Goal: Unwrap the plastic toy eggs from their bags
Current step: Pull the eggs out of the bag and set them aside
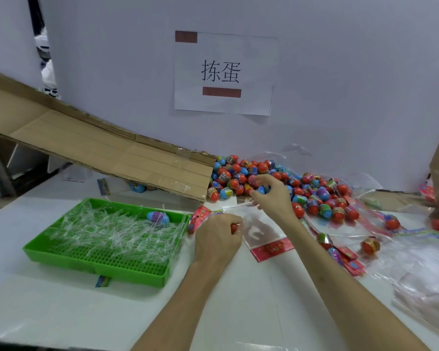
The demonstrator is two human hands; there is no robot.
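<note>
White desk [61,312], white wall [340,72] with paper sign [223,72]. Right of green tray [94,266]: egg pile [238,173], red and blue, glossy bands. Hands: left hand [218,236] grips red egg [234,228]; right hand [274,196] pinches blue egg [260,190].

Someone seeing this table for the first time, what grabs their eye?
The heap of red and blue toy eggs against the back wall, where the right hand reaches. Then the bright green tray of clear plastic strips at left, and the paper sign on the wall above.
</note>
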